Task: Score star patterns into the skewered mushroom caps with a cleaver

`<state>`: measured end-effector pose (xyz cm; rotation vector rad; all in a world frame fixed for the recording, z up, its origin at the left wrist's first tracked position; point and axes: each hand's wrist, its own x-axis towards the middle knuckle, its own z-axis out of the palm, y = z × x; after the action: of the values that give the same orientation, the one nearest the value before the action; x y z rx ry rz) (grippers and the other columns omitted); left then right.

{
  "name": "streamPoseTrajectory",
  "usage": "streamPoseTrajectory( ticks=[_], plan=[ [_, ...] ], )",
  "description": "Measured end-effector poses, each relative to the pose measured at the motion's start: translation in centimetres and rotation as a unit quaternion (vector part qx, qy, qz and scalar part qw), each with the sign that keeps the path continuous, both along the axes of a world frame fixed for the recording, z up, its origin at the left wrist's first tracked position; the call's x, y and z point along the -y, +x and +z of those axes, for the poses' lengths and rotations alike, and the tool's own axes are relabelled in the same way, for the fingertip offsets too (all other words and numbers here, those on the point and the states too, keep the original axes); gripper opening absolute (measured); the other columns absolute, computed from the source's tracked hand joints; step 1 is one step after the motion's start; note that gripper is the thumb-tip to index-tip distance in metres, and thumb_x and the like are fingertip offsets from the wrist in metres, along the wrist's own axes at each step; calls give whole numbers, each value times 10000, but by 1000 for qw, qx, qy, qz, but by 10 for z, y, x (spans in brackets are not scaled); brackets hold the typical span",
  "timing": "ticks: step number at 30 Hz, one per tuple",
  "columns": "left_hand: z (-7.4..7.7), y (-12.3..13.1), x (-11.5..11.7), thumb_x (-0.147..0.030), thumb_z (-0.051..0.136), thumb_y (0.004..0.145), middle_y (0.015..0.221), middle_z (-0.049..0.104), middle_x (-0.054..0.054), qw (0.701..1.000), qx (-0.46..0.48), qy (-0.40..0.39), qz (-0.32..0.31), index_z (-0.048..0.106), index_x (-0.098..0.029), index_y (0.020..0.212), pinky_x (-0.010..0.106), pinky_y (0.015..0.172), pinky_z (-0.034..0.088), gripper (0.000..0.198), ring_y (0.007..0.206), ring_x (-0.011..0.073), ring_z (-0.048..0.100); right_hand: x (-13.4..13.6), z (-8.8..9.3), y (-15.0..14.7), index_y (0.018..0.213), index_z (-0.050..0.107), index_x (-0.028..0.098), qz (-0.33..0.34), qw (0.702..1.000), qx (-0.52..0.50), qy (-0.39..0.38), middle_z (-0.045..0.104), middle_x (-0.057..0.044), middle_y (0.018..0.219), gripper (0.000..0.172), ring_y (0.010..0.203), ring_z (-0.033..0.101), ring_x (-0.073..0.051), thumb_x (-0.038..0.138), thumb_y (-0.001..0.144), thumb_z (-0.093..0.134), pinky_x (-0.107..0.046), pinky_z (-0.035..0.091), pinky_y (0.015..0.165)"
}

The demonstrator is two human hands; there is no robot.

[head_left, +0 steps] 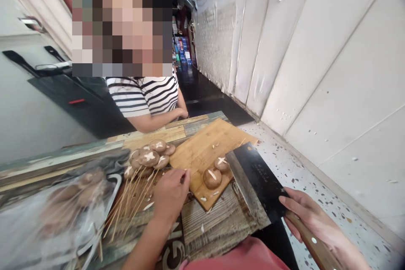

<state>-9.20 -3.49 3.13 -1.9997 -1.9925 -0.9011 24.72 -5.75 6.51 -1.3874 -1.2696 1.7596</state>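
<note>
My right hand [311, 219] grips the wooden handle of a broad cleaver [255, 179], whose blade lies over the near right corner of a bamboo cutting board [202, 149]. Two scored brown mushrooms [212, 177] sit on the board just left of the blade. My left hand [171, 194] rests closed at the board's left edge, fingers curled by the tips of some bamboo skewers [133, 202]; what it pinches is unclear. Skewered mushrooms [151, 157] lie heaped just beyond it.
A person in a striped shirt [148, 95] sits across the wooden table [218, 219], forearm resting on its far edge. A metal tray [110, 202] and a clear bag of mushrooms [63, 206] lie at the left. A speckled floor and white wall lie to the right.
</note>
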Motion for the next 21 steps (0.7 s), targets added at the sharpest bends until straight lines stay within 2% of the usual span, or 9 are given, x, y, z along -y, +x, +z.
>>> streamPoseTrajectory(
  ticks=[2, 4, 6, 9, 12, 14, 16, 19, 21],
  plan=[
    [8, -8, 3, -199, 448, 870, 811, 670, 117, 994, -71, -73, 47, 673, -130, 878, 385, 736, 513, 235, 787, 255, 635, 2, -1, 1, 788, 451, 215, -9, 1000, 5, -2, 512, 57, 334, 303, 268, 364, -66, 484, 872, 565, -166, 196, 328],
    [12, -10, 3, -129, 428, 831, 1049, 653, 167, 990, -75, -112, 33, 601, -102, 1159, 425, 831, 503, 371, 957, 287, 624, 3, -1, 1, 798, 458, 211, -13, 1000, 6, -7, 518, 52, 339, 297, 269, 369, -68, 480, 874, 558, -165, 214, 328],
    [10, -4, 0, -161, 453, 833, 1296, 552, 162, 988, -32, -139, -62, 483, -143, 1329, 436, 971, 453, 497, 1167, 281, 545, 4, -1, 1, 805, 458, 209, -13, 1000, 2, -8, 513, 54, 336, 295, 272, 371, -68, 477, 870, 563, -163, 213, 329],
    [5, 11, -7, -321, 569, 823, 1481, 389, 88, 953, 45, -210, -215, 415, -256, 1394, 438, 1098, 347, 595, 1351, 264, 376, 7, -1, 0, 806, 447, 212, -24, 1000, 1, -2, 503, 63, 334, 299, 274, 366, -63, 480, 869, 563, -159, 209, 332],
    [-1, 23, -14, -308, 626, 783, 1477, 400, 91, 930, 103, -250, -251, 426, -266, 1386, 463, 1105, 332, 636, 1352, 273, 376, 10, 1, 0, 797, 438, 215, -24, 1000, 10, -2, 510, 60, 339, 300, 277, 372, -68, 476, 867, 566, -165, 219, 334],
    [-6, 27, -16, -256, 629, 770, 1399, 487, 99, 930, 126, -236, -253, 483, -251, 1336, 466, 1082, 361, 584, 1290, 268, 449, 13, 3, 0, 790, 435, 218, -19, 1000, 17, -6, 506, 61, 338, 292, 280, 376, -74, 467, 869, 565, -171, 223, 335],
    [-14, 30, -17, -243, 655, 749, 1299, 556, 103, 942, 136, -193, -237, 525, -230, 1284, 461, 1043, 405, 551, 1206, 263, 513, 14, 5, -2, 783, 430, 221, -18, 1000, 22, -9, 497, 66, 337, 292, 283, 368, -73, 468, 873, 556, -176, 219, 338],
    [-28, 37, -14, -316, 702, 735, 1164, 590, 116, 977, 133, -83, -142, 556, -183, 1226, 470, 978, 450, 529, 1095, 270, 557, 14, 7, -8, 770, 432, 221, -12, 999, 31, 4, 493, 67, 341, 306, 287, 362, -74, 485, 870, 549, -187, 220, 345],
    [-36, 42, -11, -397, 710, 738, 1095, 598, 127, 989, 123, -27, -78, 579, -151, 1184, 476, 941, 468, 526, 1045, 282, 567, 13, 7, -14, 763, 436, 219, 1, 999, 52, 11, 498, 66, 345, 316, 291, 370, -75, 497, 869, 543, -191, 232, 351]
  ],
)
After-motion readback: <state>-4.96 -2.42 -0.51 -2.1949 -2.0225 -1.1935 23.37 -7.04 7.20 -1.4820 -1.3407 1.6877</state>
